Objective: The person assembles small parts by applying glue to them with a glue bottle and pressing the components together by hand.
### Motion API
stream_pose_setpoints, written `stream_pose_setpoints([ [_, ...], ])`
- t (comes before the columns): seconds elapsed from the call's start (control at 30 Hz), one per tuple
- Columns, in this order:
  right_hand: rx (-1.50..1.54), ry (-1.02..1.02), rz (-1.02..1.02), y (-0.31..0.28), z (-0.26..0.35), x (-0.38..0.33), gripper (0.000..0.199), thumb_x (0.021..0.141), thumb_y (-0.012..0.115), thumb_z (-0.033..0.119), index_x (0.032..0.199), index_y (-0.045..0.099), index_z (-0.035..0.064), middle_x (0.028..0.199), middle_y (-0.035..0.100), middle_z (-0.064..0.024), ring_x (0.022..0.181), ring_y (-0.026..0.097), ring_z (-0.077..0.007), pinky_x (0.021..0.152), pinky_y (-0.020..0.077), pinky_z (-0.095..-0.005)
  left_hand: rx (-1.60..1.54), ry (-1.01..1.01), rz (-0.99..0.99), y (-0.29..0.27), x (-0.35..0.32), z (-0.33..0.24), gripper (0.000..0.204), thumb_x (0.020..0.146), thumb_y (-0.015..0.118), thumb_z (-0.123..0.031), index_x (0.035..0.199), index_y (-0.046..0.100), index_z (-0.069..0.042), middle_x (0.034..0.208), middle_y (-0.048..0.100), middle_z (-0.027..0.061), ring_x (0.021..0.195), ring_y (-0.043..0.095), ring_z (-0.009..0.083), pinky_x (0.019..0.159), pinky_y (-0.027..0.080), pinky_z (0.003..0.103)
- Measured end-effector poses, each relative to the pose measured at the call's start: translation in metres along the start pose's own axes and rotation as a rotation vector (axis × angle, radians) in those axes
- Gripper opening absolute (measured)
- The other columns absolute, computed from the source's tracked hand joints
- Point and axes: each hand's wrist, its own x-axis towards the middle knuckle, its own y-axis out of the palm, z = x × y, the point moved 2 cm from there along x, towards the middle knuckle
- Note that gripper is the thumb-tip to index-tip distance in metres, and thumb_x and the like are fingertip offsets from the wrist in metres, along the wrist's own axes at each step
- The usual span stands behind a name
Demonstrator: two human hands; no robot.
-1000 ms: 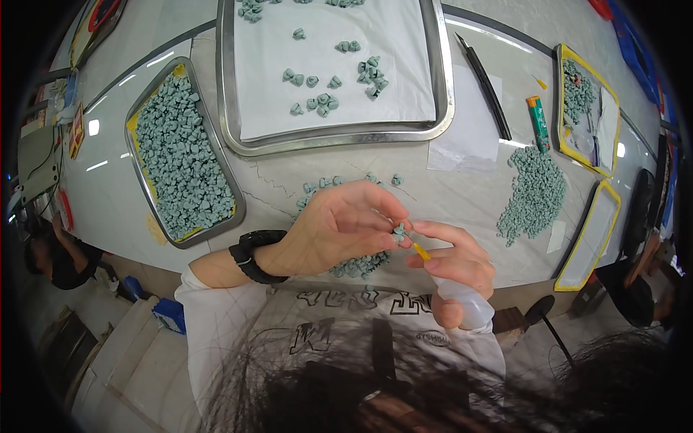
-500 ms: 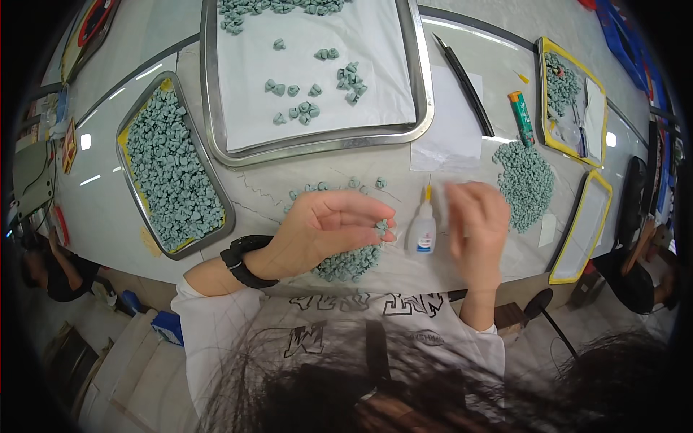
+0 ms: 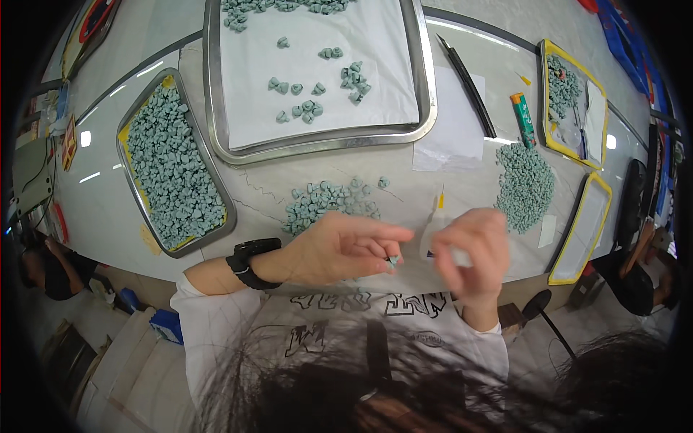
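Note:
My left hand (image 3: 357,249), a black watch (image 3: 253,261) on its wrist, pinches a small grey-green piece (image 3: 392,260) between thumb and fingertips, index finger stretched out to the right. Close by on the right is my right hand (image 3: 473,252), smeared by motion, its thumb and index finger curved in toward each other. Whether it holds anything I cannot make out. A clear squeeze bottle (image 3: 432,229) with a yellow needle tip is partly hidden behind its fingers; whether they touch is unclear. Beyond my left hand lies a loose pile of grey-green pieces (image 3: 317,202).
At left stands a tray (image 3: 229,209) heaped with grey-green pieces. A larger metal tray (image 3: 325,141) lined with white sheet holds scattered clusters. Rightward are black tweezers (image 3: 469,86), a green tube (image 3: 523,121), a mound of tiny pieces (image 3: 525,187) and yellow-rimmed trays (image 3: 610,180).
Both hands have come nearer to me, uncovering more of the loose pile. The bottle stands slightly farther right and is now partly covered by my right hand. My left index finger has straightened.

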Motion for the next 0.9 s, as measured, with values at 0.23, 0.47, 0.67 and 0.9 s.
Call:
stream_pose_setpoints([
  [0.23, 0.108, -0.100, 0.075, 0.022, 0.007, 0.001, 0.026, 0.063, 0.079, 0.014, 0.081, 0.061, 0.0077, 0.076, 0.054, -0.0039, 0.069, 0.050, -0.0231, 0.064, 0.0378, -0.0343, -0.053, -0.013, 0.103, 0.005, -0.005, -0.005, 0.048, 0.086, 0.063, 0.001, 0.131, 0.047, 0.004, 0.104, 0.063, 0.0087, 0.089, 0.058, 0.0069, 0.078, 0.048, 0.019],
  [0.47, 0.191, -0.127, 0.024, 0.023, 0.006, -0.005, 0.025, 0.064, 0.079, 0.016, 0.079, 0.060, 0.0090, 0.077, 0.054, -0.0025, 0.067, 0.052, -0.0205, 0.062, 0.0357, -0.0316, -0.023, 0.026, 0.158, 0.008, -0.007, 0.000, 0.048, 0.085, 0.063, 0.003, 0.131, 0.047, 0.004, 0.102, 0.063, 0.0113, 0.090, 0.058, 0.0093, 0.078, 0.049, 0.021],
  [0.67, 0.556, 0.007, -0.132, 0.023, 0.010, -0.017, 0.024, 0.070, 0.079, 0.017, 0.077, 0.058, 0.0068, 0.082, 0.054, -0.0045, 0.074, 0.050, -0.0187, 0.064, 0.0375, -0.0306, 0.203, 0.310, 0.009, 0.001, -0.006, 0.002, 0.036, 0.083, 0.060, 0.011, 0.118, 0.057, 0.004, 0.104, 0.059, 0.0125, 0.094, 0.060, 0.0146, 0.081, 0.051, 0.025],
  [0.9, 0.920, 0.479, -0.042, 0.049, 0.013, -0.014, 0.014, 0.087, 0.061, 0.011, 0.082, 0.054, 0.0016, 0.084, 0.051, -0.0070, 0.077, 0.046, -0.0155, 0.072, 0.0376, -0.0259, 0.118, 0.514, -0.160, 0.000, -0.008, 0.000, 0.032, 0.080, 0.058, 0.015, 0.110, 0.060, 0.005, 0.112, 0.053, 0.0139, 0.099, 0.059, 0.0179, 0.081, 0.052, 0.026],
])
